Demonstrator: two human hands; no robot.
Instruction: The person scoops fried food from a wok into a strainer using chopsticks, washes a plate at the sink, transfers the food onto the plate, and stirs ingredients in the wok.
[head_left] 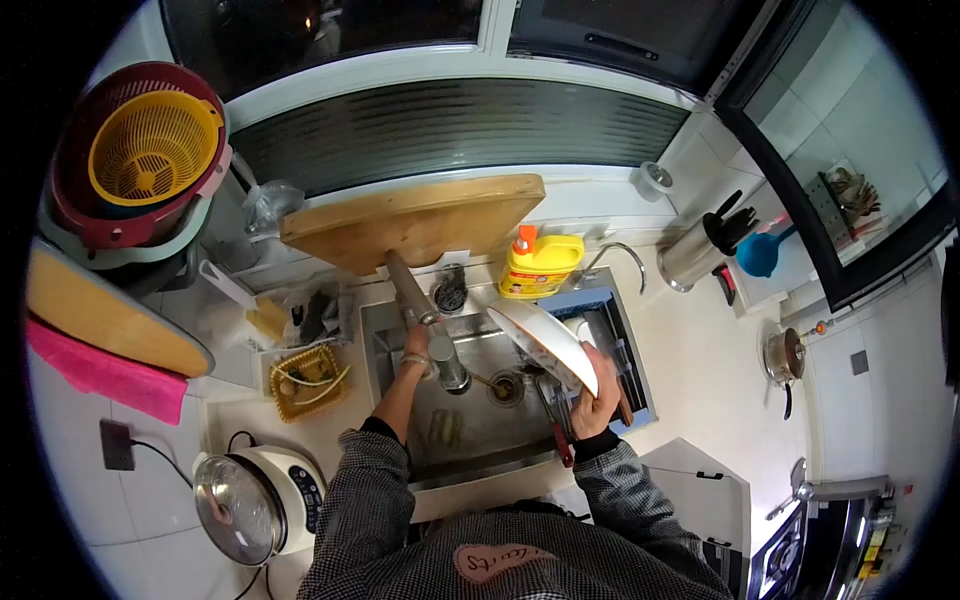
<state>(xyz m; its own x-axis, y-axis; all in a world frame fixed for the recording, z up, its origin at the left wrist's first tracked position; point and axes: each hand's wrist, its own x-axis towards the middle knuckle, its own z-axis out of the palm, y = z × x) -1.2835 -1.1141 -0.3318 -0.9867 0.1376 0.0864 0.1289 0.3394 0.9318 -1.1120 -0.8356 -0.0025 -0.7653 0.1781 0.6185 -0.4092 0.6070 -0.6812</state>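
My right hand (pixel 597 392) grips the rim of a white bowl (pixel 548 343), which is tilted on its side over the right part of the steel sink (pixel 480 420). My left hand (pixel 416 345) is closed at the metal faucet (pixel 440 347), near the left side of the sink; its fingers are partly hidden, and what they hold cannot be made out. Below the bowl, a red-handled utensil (pixel 562 440) lies by the sink's right side. The drain (pixel 506 389) shows between my hands.
Behind the sink stand a wooden board (pixel 420 222) and a yellow bottle (pixel 540 266). A yellow basket (pixel 305 384) and a white cooker (pixel 262 500) are at left. Colanders (pixel 155 148) are stacked upper left. A knife holder (pixel 697 250) stands at right, with a pot (pixel 784 357) beyond.
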